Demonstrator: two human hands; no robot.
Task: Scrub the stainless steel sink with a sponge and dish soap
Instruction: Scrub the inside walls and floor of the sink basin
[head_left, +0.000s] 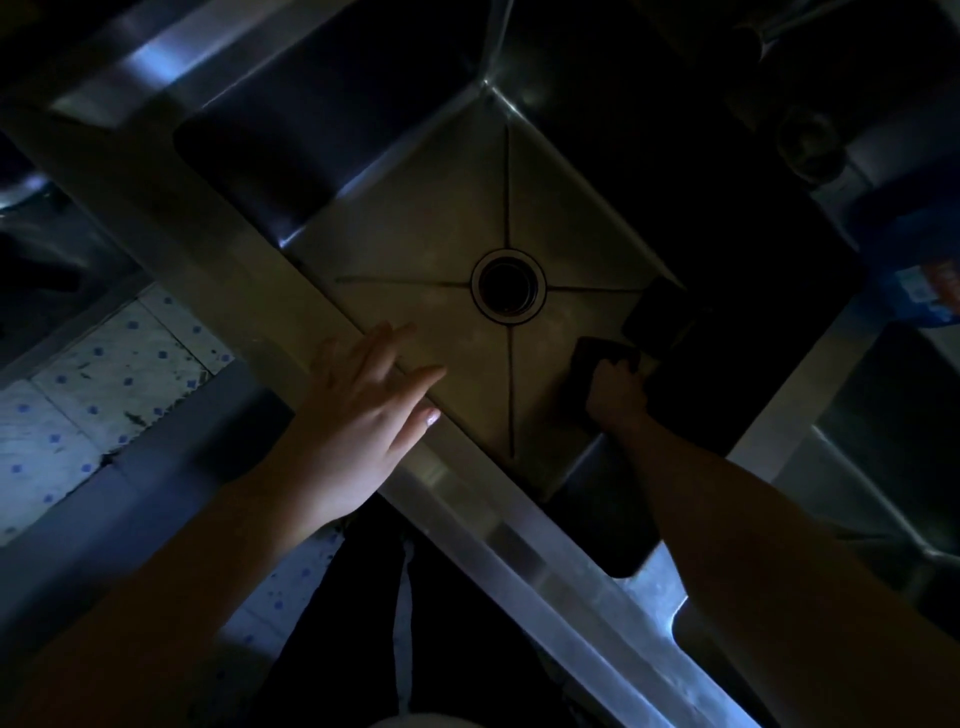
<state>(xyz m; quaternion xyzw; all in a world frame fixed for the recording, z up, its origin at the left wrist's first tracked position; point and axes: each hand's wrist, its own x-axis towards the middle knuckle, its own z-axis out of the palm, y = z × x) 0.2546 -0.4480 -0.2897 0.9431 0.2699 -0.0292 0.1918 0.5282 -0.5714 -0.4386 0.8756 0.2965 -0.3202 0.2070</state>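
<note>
Dim kitchen, steel sink (415, 218), drain (508, 283) mid-basin. Right hand (617, 391) grips dark sponge (597, 358) on basin floor near right wall. Left hand (363, 410) flat, fingers spread, on front rim.

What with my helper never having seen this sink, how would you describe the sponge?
Find the steel sink basin with a round drain at its centre. Below-right of the drain, the right hand grips a dark, flat sponge on the basin floor. It is the only object held in a hand.
</note>
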